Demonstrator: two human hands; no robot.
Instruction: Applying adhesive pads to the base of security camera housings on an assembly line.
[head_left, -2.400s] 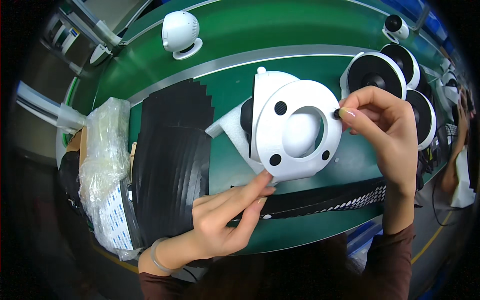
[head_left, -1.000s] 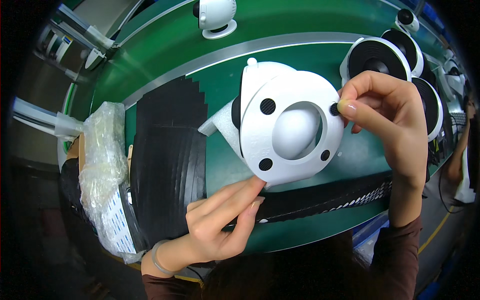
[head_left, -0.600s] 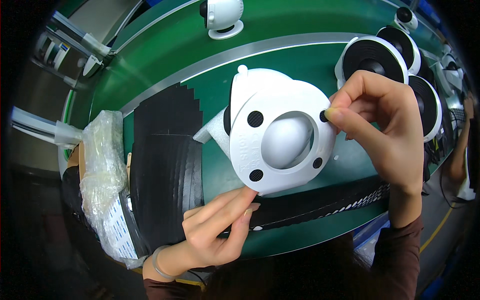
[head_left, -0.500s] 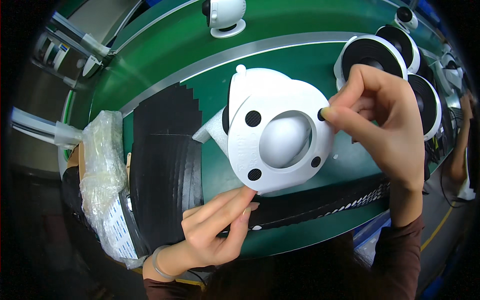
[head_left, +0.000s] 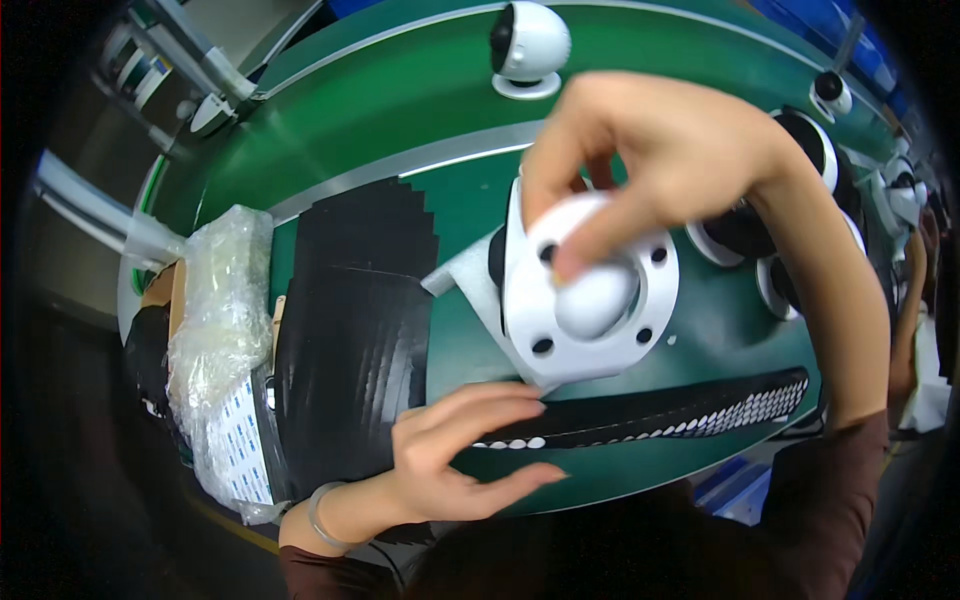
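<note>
A white camera-like device (head_left: 600, 357) lies in front of me with its round, ring-shaped base facing up. Small black round pads sit around the ring, and a white rounded body shows through its hole. My right hand (head_left: 660, 150), slightly blurred, grips the device's upper left side, the thumb over the ring by a pad and the fingers behind it. Below the device, my left hand (head_left: 465, 455) is open and holds nothing, thumb and fingers apart. Its fingertips hover by a black strip (head_left: 620, 410) with rows of white dots. White foam (head_left: 475, 275) lies against the device's left side.
Black sheets (head_left: 355, 300) are stacked on the green table at left, beside a clear plastic-wrapped bundle (head_left: 215, 310). A similar white device (head_left: 530, 50) stands on the green surface behind. Several white units with round black bases (head_left: 720, 235) crowd the right.
My right hand has moved left, from the ring's right edge to its upper left. My left hand has let go of the ring's lower edge and spread. The view has shifted.
</note>
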